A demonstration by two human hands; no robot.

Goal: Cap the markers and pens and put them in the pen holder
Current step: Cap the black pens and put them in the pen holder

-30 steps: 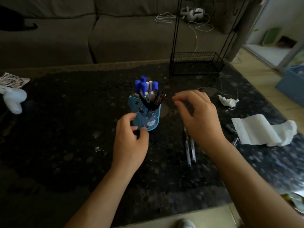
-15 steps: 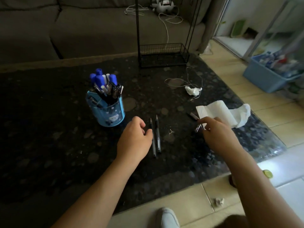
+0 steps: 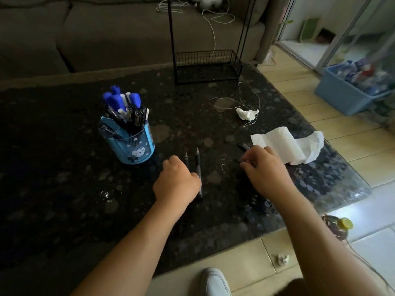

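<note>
A blue pen holder, full of blue-capped markers and black pens, stands on the dark stone table at middle left. Two uncapped dark pens lie side by side to its right, tips pointing away from me. My left hand curls over the left pen, hiding its barrel. The right pen lies along that hand's fingertips. My right hand reaches down further right, its fingertips pinching a small dark pen cap. Another dark cap lies just beyond the fingers.
A white paper towel lies right of my right hand, near the table's right edge. Behind it are a crumpled tissue and a thin cord. A black wire rack stands at the back. A bottle lies on the floor.
Both hands left the pen holder and moved right. My left hand came down over the left pen, and my right hand reached the caps by the paper towel. The view shifted right.
</note>
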